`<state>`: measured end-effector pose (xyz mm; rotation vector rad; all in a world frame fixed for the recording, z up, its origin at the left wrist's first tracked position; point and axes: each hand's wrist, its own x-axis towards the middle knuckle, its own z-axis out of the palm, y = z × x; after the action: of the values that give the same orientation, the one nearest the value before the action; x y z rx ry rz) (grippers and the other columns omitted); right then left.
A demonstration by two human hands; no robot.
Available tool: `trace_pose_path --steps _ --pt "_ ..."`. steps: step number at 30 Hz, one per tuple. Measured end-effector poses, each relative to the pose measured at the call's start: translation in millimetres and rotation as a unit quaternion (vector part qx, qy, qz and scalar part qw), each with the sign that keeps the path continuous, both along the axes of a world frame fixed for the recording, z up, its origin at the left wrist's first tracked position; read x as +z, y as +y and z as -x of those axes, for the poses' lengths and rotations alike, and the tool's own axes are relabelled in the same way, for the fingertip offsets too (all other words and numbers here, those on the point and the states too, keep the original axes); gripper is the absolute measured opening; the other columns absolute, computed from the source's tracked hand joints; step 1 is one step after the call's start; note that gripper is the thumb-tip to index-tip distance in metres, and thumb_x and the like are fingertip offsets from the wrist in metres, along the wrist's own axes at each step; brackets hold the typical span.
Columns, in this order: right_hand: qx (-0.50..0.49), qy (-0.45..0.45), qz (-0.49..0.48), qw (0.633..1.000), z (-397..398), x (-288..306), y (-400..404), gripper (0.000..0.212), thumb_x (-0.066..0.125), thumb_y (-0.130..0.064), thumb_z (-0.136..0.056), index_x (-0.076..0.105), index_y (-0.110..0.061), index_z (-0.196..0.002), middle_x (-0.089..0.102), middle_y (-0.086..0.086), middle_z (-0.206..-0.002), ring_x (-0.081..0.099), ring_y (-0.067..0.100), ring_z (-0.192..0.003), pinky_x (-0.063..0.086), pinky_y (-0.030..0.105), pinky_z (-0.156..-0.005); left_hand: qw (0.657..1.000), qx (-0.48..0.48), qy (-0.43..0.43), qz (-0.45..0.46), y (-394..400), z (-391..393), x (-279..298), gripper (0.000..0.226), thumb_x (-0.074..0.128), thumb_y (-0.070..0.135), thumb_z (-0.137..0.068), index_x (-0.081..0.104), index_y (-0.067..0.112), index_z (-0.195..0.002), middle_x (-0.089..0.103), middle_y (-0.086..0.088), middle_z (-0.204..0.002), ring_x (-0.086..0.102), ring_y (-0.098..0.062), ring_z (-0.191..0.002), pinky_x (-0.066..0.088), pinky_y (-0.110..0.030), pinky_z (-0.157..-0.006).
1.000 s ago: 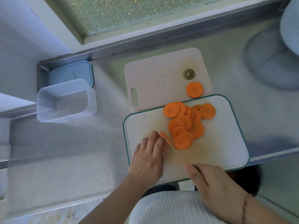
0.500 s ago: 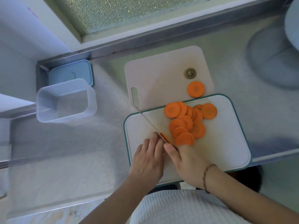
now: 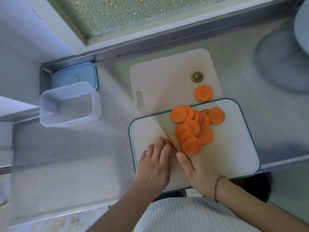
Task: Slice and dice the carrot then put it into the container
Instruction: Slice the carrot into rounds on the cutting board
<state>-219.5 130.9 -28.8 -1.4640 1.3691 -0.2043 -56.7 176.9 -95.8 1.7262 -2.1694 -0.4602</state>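
The container (image 3: 69, 104) stands open at the left of the worktop (image 3: 66, 164), its lid (image 3: 75, 76) just behind it, well apart from the cutting and ready to receive pieces. On the board (image 3: 234, 148), the left hand (image 3: 155, 163) curls its fingers over the carrot (image 3: 168, 139) stub to steady it. The knife (image 3: 164, 131) lies against the stub; the right hand (image 3: 199, 171) grips its handle. Slices (image 3: 192, 128) pile to the right, clear of the blade. One slice (image 3: 203, 93) lies on the pink board (image 3: 167, 84) behind.
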Motion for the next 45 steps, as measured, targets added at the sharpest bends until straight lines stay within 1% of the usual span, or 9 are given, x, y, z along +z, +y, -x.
trace_pose_path --steps 4,11,14,19,23,31,35,41,45 --pt "-0.039 0.009 -0.041 0.998 11 13 6 0.051 0.028 -0.060 -0.085 0.039 -0.018 -0.058 0.040 -0.007 -0.043 0.038 0.006 -0.043 0.032 0.022 -0.048 1.000 0.012 0.005 0.009 2 -1 7 0.030 0.047 0.024 -0.098 0.046 0.016 -0.127 0.048 -0.007 -0.136 0.057 -0.028 -0.094 0.054 -0.042 -0.071" --pt "-0.118 -0.065 -0.236 0.962 27 38 -1 0.058 0.033 -0.066 -0.087 0.037 -0.012 -0.065 0.030 -0.001 -0.045 0.022 0.010 -0.034 0.020 0.016 -0.035 1.000 0.012 0.015 0.023 2 -3 6 0.028 0.047 0.024 -0.098 0.046 0.017 -0.125 0.048 -0.006 -0.136 0.055 -0.026 -0.098 0.056 -0.041 -0.072" --pt "-0.090 -0.042 -0.174 0.980 31 42 -4 0.056 0.031 -0.060 -0.089 0.036 -0.013 -0.060 0.033 -0.006 -0.040 0.027 0.005 -0.031 0.024 0.016 -0.033 0.999 0.006 0.022 0.028 2 -2 6 0.026 0.046 0.024 -0.099 0.047 0.017 -0.124 0.050 -0.007 -0.133 0.057 -0.027 -0.097 0.056 -0.041 -0.073" --pt "0.009 -0.013 -0.064 0.998 33 53 12 0.053 0.029 -0.063 -0.082 0.044 -0.019 -0.056 0.048 -0.006 -0.045 0.046 0.006 -0.045 0.034 0.017 -0.049 0.999 0.020 0.038 0.023 6 -2 6 0.028 0.045 0.026 -0.100 0.045 0.015 -0.126 0.047 -0.006 -0.134 0.054 -0.024 -0.096 0.056 -0.040 -0.070" --pt "0.034 0.031 -0.024 0.999 39 37 27 0.086 0.012 -0.093 -0.068 0.048 -0.015 -0.061 0.062 0.000 -0.066 0.055 0.012 -0.060 0.045 0.026 -0.063 0.999 0.016 0.047 0.014 8 -3 4 0.033 0.046 0.024 -0.101 0.045 0.013 -0.132 0.052 -0.010 -0.139 0.059 -0.028 -0.102 0.057 -0.044 -0.078" --pt "0.050 0.040 -0.012 0.998 43 21 40 0.099 0.003 -0.095 -0.067 0.060 -0.014 -0.073 0.068 0.002 -0.073 0.064 0.011 -0.075 0.050 0.038 -0.078 0.999 -0.016 0.020 0.028 8 -4 0 0.034 0.047 0.017 -0.101 0.043 0.010 -0.134 0.056 -0.015 -0.134 0.060 -0.030 -0.101 0.056 -0.044 -0.078" --pt "0.059 0.054 0.000 0.997 25 19 33 0.080 0.009 -0.081 -0.076 0.053 -0.016 -0.066 0.061 0.004 -0.062 0.058 0.015 -0.064 0.047 0.036 -0.071 0.999 -0.023 -0.001 0.045 11 -3 -5 0.043 0.058 0.011 -0.094 0.043 0.008 -0.134 0.055 -0.015 -0.131 0.060 -0.030 -0.098 0.055 -0.042 -0.075" --pt "0.037 -0.015 0.051 0.998 -12 3 7 0.074 0.014 -0.073 -0.088 0.063 -0.020 -0.108 0.069 -0.004 -0.086 0.065 0.008 -0.081 0.053 0.032 -0.079 0.998 -0.027 -0.018 0.061 10 -5 -10 0.040 0.055 0.014 -0.094 0.045 0.007 -0.133 0.055 -0.014 -0.118 0.056 -0.030 -0.093 0.055 -0.039 -0.073" --pt "0.032 0.028 -0.027 0.999 28 14 35 0.089 0.013 -0.087 -0.076 0.066 -0.015 -0.084 0.068 0.001 -0.076 0.063 0.010 -0.078 0.048 0.029 -0.081 0.997 -0.026 -0.013 0.066 10 -5 -12 0.043 0.066 0.009 -0.089 0.045 0.006 -0.126 0.049 -0.014 -0.115 0.056 -0.033 -0.087 0.054 -0.044 -0.067"
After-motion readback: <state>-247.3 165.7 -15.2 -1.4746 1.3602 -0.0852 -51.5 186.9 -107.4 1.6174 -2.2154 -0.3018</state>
